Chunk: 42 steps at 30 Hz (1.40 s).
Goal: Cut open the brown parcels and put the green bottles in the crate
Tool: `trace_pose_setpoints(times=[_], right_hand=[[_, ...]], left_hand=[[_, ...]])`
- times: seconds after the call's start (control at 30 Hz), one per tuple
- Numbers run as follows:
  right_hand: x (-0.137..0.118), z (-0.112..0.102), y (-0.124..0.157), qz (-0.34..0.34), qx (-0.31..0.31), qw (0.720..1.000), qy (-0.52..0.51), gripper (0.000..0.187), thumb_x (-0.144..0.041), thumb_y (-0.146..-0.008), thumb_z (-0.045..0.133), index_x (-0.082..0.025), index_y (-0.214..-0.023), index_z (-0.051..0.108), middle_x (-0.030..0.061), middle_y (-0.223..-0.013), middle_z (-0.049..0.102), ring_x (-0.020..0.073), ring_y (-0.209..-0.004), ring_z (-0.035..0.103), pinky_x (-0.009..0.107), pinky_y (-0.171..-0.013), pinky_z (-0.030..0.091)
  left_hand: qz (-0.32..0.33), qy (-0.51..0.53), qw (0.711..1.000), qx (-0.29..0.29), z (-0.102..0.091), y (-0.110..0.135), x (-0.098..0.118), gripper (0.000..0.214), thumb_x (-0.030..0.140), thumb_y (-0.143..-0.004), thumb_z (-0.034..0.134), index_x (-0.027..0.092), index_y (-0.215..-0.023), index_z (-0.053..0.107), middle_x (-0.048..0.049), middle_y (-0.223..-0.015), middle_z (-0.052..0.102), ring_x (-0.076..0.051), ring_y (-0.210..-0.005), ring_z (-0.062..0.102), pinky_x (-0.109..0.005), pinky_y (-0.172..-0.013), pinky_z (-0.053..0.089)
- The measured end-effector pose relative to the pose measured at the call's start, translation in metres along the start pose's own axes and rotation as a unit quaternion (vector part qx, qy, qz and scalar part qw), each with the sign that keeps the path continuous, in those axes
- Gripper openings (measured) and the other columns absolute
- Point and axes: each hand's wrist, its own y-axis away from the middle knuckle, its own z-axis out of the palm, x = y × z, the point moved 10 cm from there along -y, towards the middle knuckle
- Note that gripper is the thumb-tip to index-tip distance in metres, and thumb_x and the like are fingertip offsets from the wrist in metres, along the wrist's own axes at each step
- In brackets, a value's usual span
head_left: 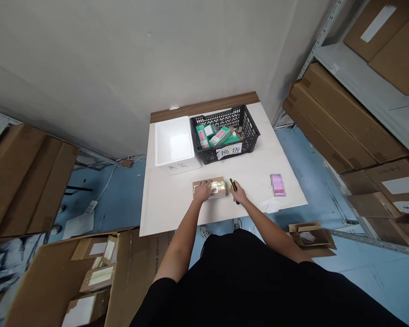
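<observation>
A small brown cardboard box, wrapped in shiny clear tape with a pale label, lies near the front of the white table. My left hand rests on its top at the left side, fingers spread. Just right of the box, my right hand is closed around a yellow and black utility knife. The knife's front end points away from me; whether its blade is out is too small to tell. A narrow gap seems to separate the knife from the box.
Behind the box stand a white bin and a black plastic crate with several green and pink boxes. A blurred pink item lies at the table's right. A large carton with parcels sits lower left; shelves line the right.
</observation>
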Motion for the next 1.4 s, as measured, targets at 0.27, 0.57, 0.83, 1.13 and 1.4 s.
trace_pose_setpoints(times=[0.27,0.57,0.83,1.13,1.4], right_hand=[[-0.014,0.057,-0.022,0.035,0.045,0.993,0.105,0.102,-0.058,-0.093,0.071,-0.023,-0.172,0.016,0.0149,-0.144,0.068,0.0220,-0.102,0.077,0.029,-0.076,0.061],[-0.099,0.070,-0.077,-0.023,0.048,0.979,0.198,0.105,-0.054,-0.094,0.076,-0.017,-0.173,0.018,0.0190,-0.122,0.077,0.0342,-0.112,0.075,0.036,-0.088,0.056],[-0.073,0.047,-0.038,-0.076,0.019,0.967,0.244,0.103,-0.053,-0.095,0.074,-0.020,-0.174,0.016,0.0146,-0.123,0.078,0.0328,-0.111,0.075,0.032,-0.085,0.054],[-0.053,0.052,-0.031,-0.065,-0.040,0.944,0.322,0.113,-0.046,-0.085,0.088,-0.024,-0.173,0.021,0.0157,-0.125,0.076,0.0333,-0.114,0.073,0.033,-0.085,0.051],[-0.099,0.062,-0.074,-0.094,-0.063,0.932,0.344,0.144,-0.028,-0.056,0.106,-0.031,-0.174,0.022,0.0110,-0.117,0.077,0.0322,-0.113,0.074,0.031,-0.088,0.052]], left_hand=[[-0.137,0.005,0.990,0.017,0.007,0.028,-0.035,0.071,0.054,-0.107,0.041,0.023,-0.170,0.031,-0.0200,-0.169,0.040,-0.040,-0.152,0.037,-0.054,-0.117,0.040],[-0.085,0.080,0.993,-0.003,0.045,0.086,-0.014,0.052,0.029,-0.109,0.038,0.019,-0.159,0.048,-0.0163,-0.132,0.065,-0.027,-0.121,0.064,-0.036,-0.098,0.054],[0.144,-0.017,0.986,-0.084,0.018,0.042,0.003,0.107,0.019,-0.080,0.081,0.039,-0.171,0.027,-0.0045,-0.183,0.015,-0.035,-0.168,0.015,-0.047,-0.122,0.044],[0.024,-0.016,0.999,-0.046,0.022,0.039,0.000,0.117,0.048,-0.075,0.092,0.044,-0.171,0.025,-0.0071,-0.181,0.023,-0.041,-0.162,0.026,-0.053,-0.114,0.047],[-0.134,-0.012,0.991,0.018,0.042,0.062,0.013,0.091,0.068,-0.092,0.068,0.030,-0.169,0.037,-0.0188,-0.169,0.043,-0.044,-0.147,0.044,-0.057,-0.113,0.045]])
